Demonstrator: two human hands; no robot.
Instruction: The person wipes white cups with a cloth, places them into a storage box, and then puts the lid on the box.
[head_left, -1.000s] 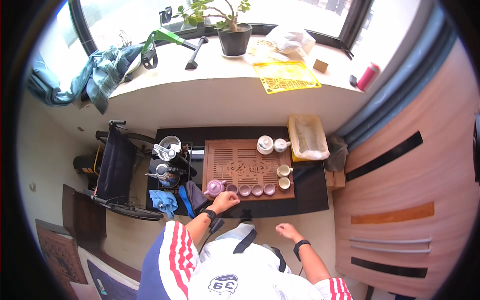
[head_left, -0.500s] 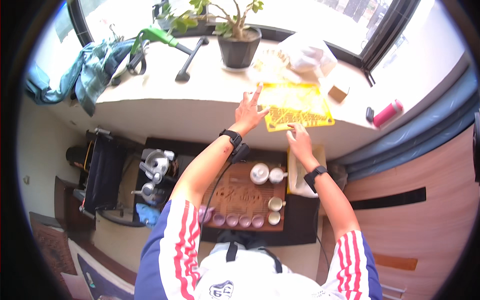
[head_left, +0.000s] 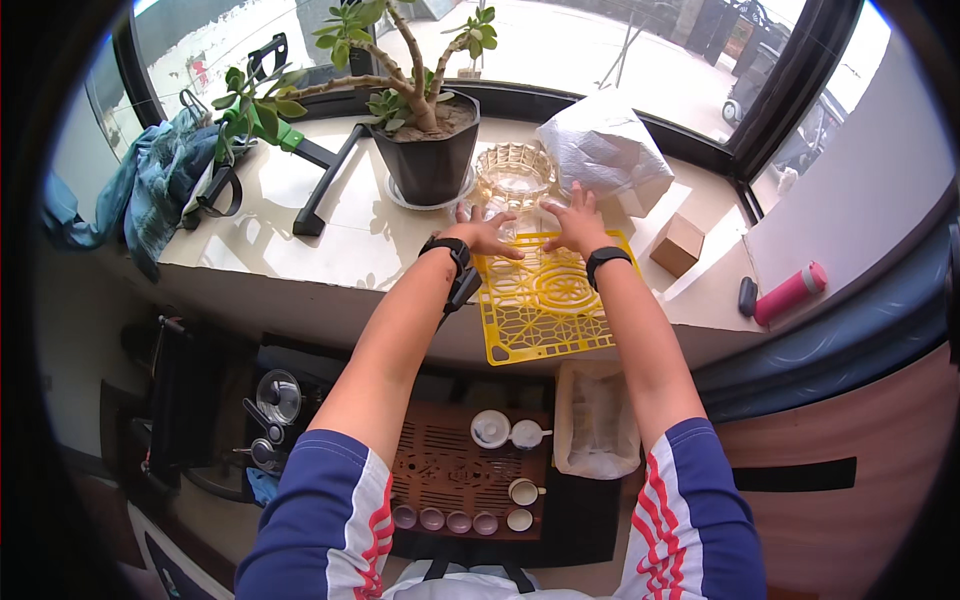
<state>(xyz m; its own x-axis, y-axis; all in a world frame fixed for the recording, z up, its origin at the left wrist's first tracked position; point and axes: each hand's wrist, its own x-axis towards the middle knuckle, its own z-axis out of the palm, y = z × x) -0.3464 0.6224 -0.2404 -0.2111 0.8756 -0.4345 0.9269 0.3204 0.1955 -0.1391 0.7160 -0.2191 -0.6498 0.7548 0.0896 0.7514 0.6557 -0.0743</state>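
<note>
A yellow openwork plastic mat (head_left: 552,290) lies on the windowsill, its near part jutting past the front edge. Over its far left corner is my left hand (head_left: 487,235), fingers spread. My right hand (head_left: 578,224) reaches across the mat's far side, its fingers also apart. Just beyond both hands stands a ribbed clear glass bowl (head_left: 515,176). Something small and transparent shows between the hands, too unclear to name. Neither hand grips anything visible; whether the fingertips touch the bowl or the sill, I cannot tell.
A potted succulent (head_left: 428,160) stands left of the bowl, a white plastic bag (head_left: 608,152) right of it. Farther right are a small cardboard box (head_left: 677,246) and a pink bottle (head_left: 792,294). Below the sill, a wooden tea tray (head_left: 440,460) carries cups beside a lined bin (head_left: 597,425).
Both hands have moved forward from the mat's near and left edges to its far side by the glass bowl. The view has shifted closer to the sill.
</note>
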